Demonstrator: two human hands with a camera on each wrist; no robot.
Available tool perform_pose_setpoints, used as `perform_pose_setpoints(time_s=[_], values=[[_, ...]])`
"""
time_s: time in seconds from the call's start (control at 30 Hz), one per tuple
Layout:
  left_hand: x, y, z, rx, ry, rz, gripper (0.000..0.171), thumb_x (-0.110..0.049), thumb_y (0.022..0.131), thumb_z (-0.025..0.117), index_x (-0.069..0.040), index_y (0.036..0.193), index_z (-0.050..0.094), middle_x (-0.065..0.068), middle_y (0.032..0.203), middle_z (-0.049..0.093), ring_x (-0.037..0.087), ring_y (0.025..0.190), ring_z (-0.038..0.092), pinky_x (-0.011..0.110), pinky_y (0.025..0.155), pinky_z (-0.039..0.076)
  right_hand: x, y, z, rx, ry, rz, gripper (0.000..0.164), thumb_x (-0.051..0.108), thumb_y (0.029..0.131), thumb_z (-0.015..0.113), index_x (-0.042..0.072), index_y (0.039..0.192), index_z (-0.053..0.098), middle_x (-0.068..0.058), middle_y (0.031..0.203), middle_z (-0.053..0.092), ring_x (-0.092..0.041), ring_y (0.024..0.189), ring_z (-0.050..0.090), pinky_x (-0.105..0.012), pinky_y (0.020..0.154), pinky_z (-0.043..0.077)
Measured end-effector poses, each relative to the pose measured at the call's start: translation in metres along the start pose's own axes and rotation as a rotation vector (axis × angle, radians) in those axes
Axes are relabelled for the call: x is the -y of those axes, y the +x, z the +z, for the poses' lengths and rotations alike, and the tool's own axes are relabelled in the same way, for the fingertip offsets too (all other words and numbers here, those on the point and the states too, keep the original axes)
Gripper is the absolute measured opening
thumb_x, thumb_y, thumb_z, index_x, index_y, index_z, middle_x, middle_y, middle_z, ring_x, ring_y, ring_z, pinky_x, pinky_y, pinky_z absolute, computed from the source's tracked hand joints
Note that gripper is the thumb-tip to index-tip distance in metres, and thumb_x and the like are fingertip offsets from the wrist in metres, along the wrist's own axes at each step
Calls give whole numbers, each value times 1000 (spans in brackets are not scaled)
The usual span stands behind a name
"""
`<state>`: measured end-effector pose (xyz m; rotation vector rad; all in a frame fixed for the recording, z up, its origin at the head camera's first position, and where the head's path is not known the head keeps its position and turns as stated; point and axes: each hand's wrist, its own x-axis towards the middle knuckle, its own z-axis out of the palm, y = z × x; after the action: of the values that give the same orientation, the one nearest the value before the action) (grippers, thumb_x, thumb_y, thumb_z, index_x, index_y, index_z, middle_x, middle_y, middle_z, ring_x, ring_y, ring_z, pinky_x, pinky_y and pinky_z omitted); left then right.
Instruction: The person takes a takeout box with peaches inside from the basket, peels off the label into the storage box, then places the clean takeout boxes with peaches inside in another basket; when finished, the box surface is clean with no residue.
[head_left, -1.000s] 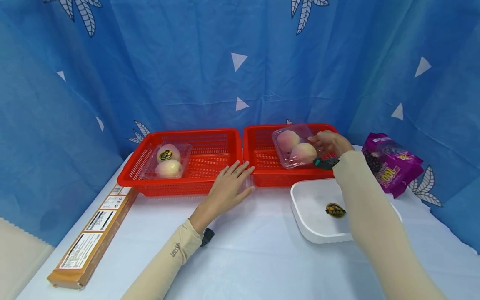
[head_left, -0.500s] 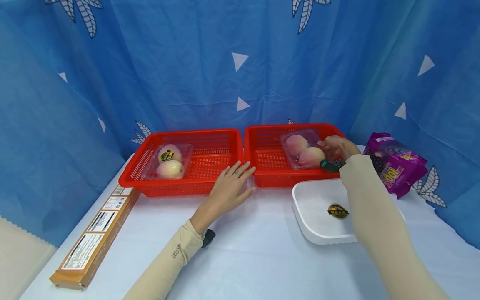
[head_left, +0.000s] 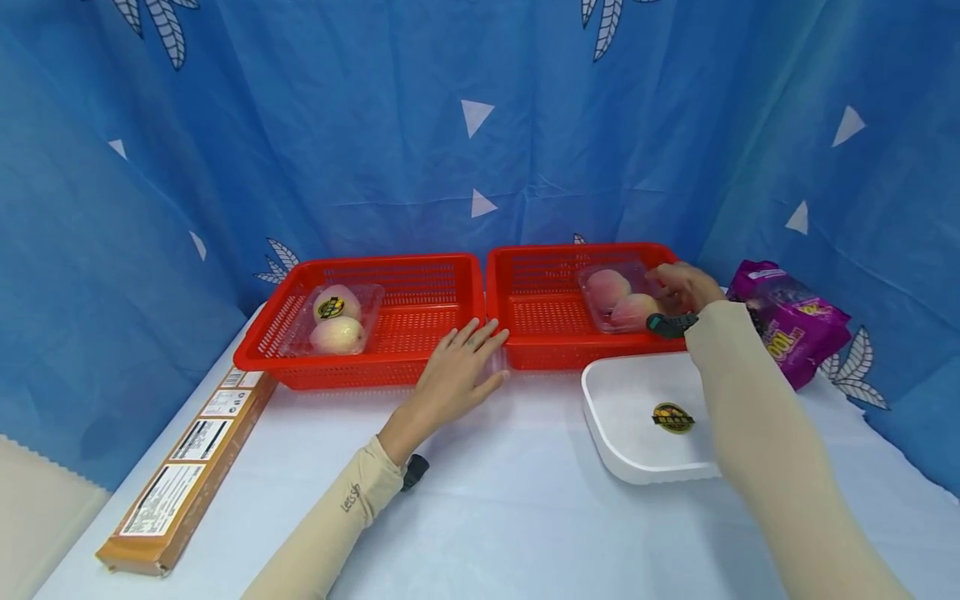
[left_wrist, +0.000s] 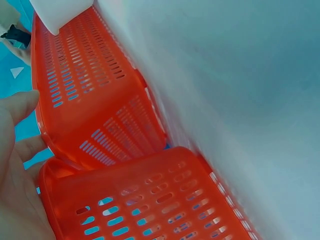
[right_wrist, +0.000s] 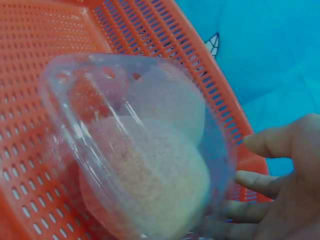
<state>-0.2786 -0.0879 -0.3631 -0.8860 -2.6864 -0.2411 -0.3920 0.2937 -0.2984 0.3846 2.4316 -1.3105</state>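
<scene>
A clear plastic box of two peaches (head_left: 609, 290) sits in the right red basket (head_left: 532, 340), near its right end. At the box's right edge is my right hand (head_left: 688, 285). In the right wrist view, the fingers (right_wrist: 260, 182) of this hand are fairly straight beside the clear wall, with the thumb spread apart; whether some fingertips touch the plastic is hard to tell. My left hand (head_left: 456, 375) lies with fingers outstretched over the front rims where the left red basket (head_left: 360, 368) meets the right one. A second clear box of two peaches (head_left: 337, 321) is in the left basket.
In front of the right basket stands a white tray (head_left: 637, 475) with a round label. A purple fruit bag (head_left: 795, 325) is at the far right. Along the table's left edge lies a long brown carton (head_left: 187, 467). Blue curtains (head_left: 420, 125) close off the back and sides.
My right hand has moved a little to the right. The box of peaches has shifted right and sunk deeper into the right basket. My left hand has stayed in place.
</scene>
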Motion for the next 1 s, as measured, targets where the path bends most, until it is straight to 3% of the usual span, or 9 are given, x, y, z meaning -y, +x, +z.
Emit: perform_pose_setpoints(time_s=[0.1,0.27,0.5,0.6,0.7,0.87,1.0], values=[[1,0,0,-4,-5,-3,64,-43,93,59,-18,148,38,6,154,32,30,143,26,52,113,25,4,-1,4,-8,-10,-9,60,38,97,48,-4,137,31,-20,116,45,-29,93,50,-34,74,50],[1,-1,1,-4,-10,2,64,-42,93,59,-17,148,38,7,154,33,31,143,26,53,113,26,8,0,7,-16,-29,-16,39,37,96,50,3,115,43,-10,91,49,-25,85,49,-33,71,49],[-1,-1,1,11,-8,5,64,-44,94,57,-18,149,37,6,155,31,31,143,25,52,114,24,6,1,5,9,-72,-54,47,37,99,46,-1,127,39,-8,90,50,-26,86,51,-37,80,50],[0,-1,0,12,-25,12,63,-43,94,57,-17,148,38,6,155,31,31,143,25,52,114,24,6,1,4,18,-67,-68,48,36,99,47,-1,128,38,-9,94,48,-24,85,50,-36,79,50],[2,-2,-3,10,-117,15,59,-41,94,58,-16,146,42,8,153,35,31,143,26,54,113,25,6,0,3,24,-68,-70,50,35,100,46,-2,133,36,-13,102,46,-26,90,50,-37,81,50],[11,-8,-17,-7,-317,-4,48,-35,95,59,-18,139,51,4,142,49,26,136,40,53,109,33,10,-1,0,64,-62,-84,59,33,102,39,-2,147,23,-27,138,34,-41,120,41,-49,98,44],[27,-17,-36,-16,-347,-45,47,-38,95,57,-19,138,52,3,137,53,24,130,45,50,106,38,16,-1,-4,69,-62,-115,64,33,103,37,-2,150,14,-30,150,19,-48,134,26,-57,105,35]])
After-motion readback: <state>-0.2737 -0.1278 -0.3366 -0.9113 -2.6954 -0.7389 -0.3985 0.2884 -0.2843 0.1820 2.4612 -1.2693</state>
